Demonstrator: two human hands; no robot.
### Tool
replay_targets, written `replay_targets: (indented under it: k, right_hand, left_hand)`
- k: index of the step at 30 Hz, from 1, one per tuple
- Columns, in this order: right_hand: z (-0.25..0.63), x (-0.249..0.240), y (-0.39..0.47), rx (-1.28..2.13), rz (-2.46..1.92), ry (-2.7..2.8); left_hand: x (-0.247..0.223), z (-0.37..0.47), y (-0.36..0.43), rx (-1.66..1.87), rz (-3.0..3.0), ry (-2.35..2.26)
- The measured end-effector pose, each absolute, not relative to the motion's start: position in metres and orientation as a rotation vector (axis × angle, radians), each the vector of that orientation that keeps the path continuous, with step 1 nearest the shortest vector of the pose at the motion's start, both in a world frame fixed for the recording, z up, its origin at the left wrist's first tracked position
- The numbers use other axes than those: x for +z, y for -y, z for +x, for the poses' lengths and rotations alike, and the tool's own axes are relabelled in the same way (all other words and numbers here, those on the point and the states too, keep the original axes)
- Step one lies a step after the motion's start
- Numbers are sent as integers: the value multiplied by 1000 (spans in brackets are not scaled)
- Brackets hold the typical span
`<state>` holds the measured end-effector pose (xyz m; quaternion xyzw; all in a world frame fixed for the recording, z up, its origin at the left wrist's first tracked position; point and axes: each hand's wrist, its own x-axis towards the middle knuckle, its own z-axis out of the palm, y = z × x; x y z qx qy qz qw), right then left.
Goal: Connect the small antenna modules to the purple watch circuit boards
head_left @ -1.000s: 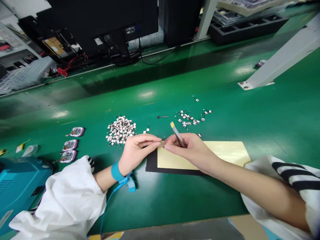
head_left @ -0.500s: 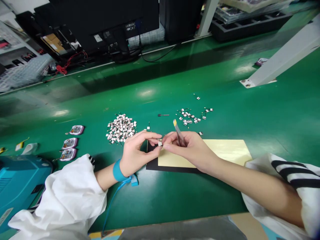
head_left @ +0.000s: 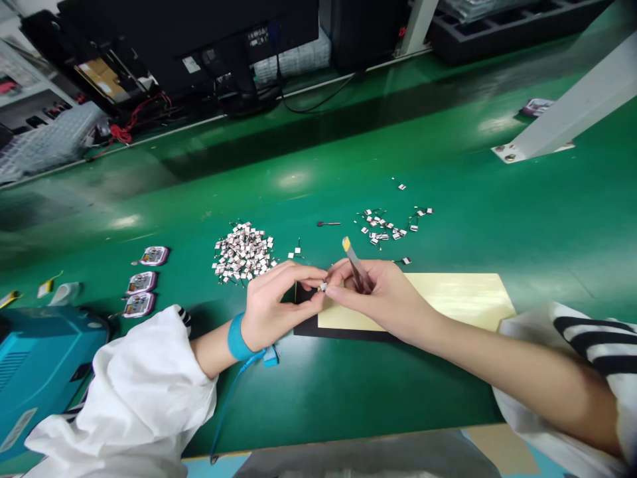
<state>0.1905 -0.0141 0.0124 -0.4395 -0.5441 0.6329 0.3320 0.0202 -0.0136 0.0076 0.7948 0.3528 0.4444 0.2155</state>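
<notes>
My left hand, with a teal wrist strap on it, pinches a small white square part between thumb and fingertips. Against that part's other side press the thumb and fingertips of my right hand. Tweezers with a yellow end are gripped in the right hand and stick up past its fingers; their tips are hidden. Both hands are above a yellow sheet that lies on a black sheet. A pile of similar small parts with short leads lies beyond my left hand.
A looser group of these parts and a small dark tool lie farther back on the green table. At left are several pink-rimmed devices and a teal machine. A monitor and a white post stand behind.
The small white part has turned and shows less of its face between my fingertips. The view has shifted slightly; both hands hold nearly the same pose.
</notes>
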Motion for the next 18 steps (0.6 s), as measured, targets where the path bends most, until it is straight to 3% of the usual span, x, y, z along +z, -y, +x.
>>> replay_targets:
  k: [13,18]
  right_hand:
    - [199,15,4,1838,-1030,1278]
    - [203,21,5,1465,-1287,1732]
  left_hand:
    - [-1,20,15,1135,2136,-1054]
    - [6,27,16,1014,2368,-1016]
